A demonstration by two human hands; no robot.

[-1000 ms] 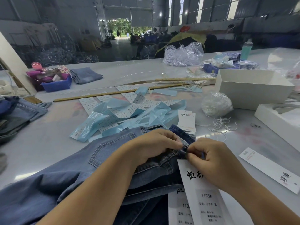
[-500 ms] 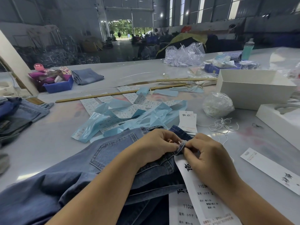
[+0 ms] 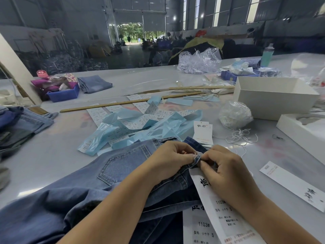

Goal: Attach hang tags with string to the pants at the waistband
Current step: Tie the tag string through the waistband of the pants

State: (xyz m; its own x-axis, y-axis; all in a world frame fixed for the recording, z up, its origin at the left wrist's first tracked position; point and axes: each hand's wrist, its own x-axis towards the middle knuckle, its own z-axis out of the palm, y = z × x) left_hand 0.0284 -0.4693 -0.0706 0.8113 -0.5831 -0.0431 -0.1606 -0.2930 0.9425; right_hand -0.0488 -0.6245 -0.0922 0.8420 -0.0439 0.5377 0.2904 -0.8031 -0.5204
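Blue jeans (image 3: 112,175) lie across the near table, back pocket up, waistband toward the middle. My left hand (image 3: 168,161) pinches a belt loop (image 3: 197,159) at the waistband. My right hand (image 3: 223,169) pinches the same loop from the right, fingers curled; any string in them is hidden. A long white hang tag (image 3: 219,208) with black characters lies under my right hand and wrist. A second tag (image 3: 198,226) lies below it. Loose white strings (image 3: 241,137) lie on the table beyond my right hand.
A small stack of hang tags (image 3: 203,132) sits just past the jeans, amid light blue plastic strips (image 3: 140,127) and printed labels. A white box (image 3: 274,97), its lid (image 3: 302,132), a clear bag (image 3: 234,114) and another tag (image 3: 295,185) stand right. Folded jeans (image 3: 15,125) lie left.
Both hands have stayed on the belt loop and lifted it a little off the waistband. The long tag under my right hand has shifted and tilted slightly.
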